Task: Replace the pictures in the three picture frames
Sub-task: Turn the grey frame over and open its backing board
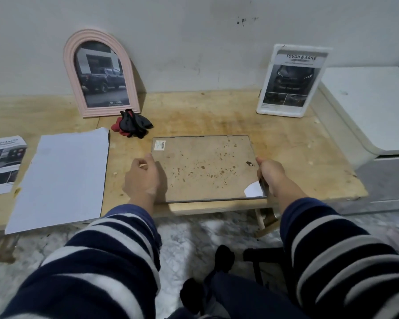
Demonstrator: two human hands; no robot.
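- Head view: two frames, pink frame (101, 73) and white frame (290, 80), stand with pictures in.
- Third frame (205, 168) lies face down, unfinished.
- Left hand (141, 178) and right hand (271, 174) curl fingers round its sides.

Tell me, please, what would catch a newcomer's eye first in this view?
Probably the face-down frame at the table's front edge, gripped at its sides by the left hand and right hand. Next, the pink arched frame and white frame leaning on the wall, both showing trucks.
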